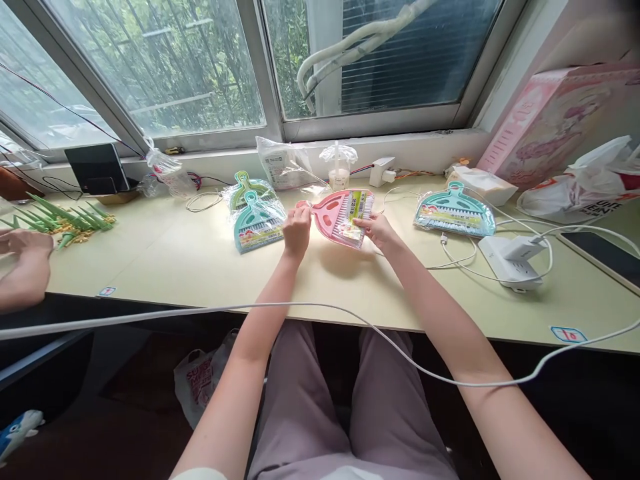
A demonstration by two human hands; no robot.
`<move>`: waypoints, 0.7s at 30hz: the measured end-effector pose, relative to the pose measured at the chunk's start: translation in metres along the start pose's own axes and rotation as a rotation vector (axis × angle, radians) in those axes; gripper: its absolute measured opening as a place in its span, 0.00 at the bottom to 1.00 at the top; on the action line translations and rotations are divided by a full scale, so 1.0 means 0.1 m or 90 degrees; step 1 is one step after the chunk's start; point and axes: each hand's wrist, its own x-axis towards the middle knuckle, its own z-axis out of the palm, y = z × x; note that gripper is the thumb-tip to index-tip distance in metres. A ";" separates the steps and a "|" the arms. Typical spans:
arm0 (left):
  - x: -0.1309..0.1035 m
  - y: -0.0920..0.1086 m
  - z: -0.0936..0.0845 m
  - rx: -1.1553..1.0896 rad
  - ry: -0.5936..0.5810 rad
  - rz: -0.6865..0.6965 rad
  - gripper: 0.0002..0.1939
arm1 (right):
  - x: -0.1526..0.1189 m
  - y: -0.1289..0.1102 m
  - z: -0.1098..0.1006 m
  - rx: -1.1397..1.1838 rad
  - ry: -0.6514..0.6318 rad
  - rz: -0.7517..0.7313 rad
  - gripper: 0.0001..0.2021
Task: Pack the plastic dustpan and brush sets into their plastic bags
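Note:
A pink mini dustpan-and-brush set [331, 217] with a printed label is held just above the table between my two hands. My left hand [297, 230] is closed around its handle end. At the opposite edge, my right hand [379, 231] grips the bristle and label side, thumb over the label. Left of my left hand lies a teal dustpan set [257, 217] in clear wrapping, overlapping a green dustpan set [245, 183] behind it. Another teal dustpan set [454, 208] lies to the right, beyond my right hand.
A white power strip [509, 262] with cables and a phone [607, 253] lie at right. A lidded cup [339, 175] and plastic bag [285, 163] stand by the window. A white cable [320, 305] crosses before me. Another person's hand [25, 243] is at far left beside green stems [75, 220].

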 end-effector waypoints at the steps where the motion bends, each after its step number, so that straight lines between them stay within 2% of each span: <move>1: 0.00 0.00 -0.02 -0.004 0.009 0.007 0.17 | -0.03 0.00 0.03 0.000 -0.011 -0.004 0.14; 4: 0.01 -0.04 -0.05 0.013 0.021 -0.011 0.18 | -0.10 -0.05 0.05 -0.047 -0.082 0.005 0.15; 6: 0.04 -0.10 -0.07 0.036 0.016 -0.048 0.19 | -0.11 -0.11 0.03 -0.092 -0.098 0.011 0.15; 10: 0.09 -0.21 -0.09 0.069 -0.003 -0.106 0.20 | -0.05 -0.16 -0.05 -0.113 0.015 -0.043 0.14; 12: 0.09 -0.23 -0.09 0.078 -0.014 -0.109 0.20 | -0.01 -0.16 -0.08 -0.104 0.070 -0.077 0.13; 14: 0.08 -0.21 -0.08 0.087 -0.017 -0.091 0.20 | 0.00 -0.16 -0.09 -0.088 0.083 -0.094 0.13; 21: 0.04 -0.12 -0.03 0.088 -0.017 -0.028 0.19 | -0.10 -0.16 0.05 -0.080 -0.023 -0.065 0.15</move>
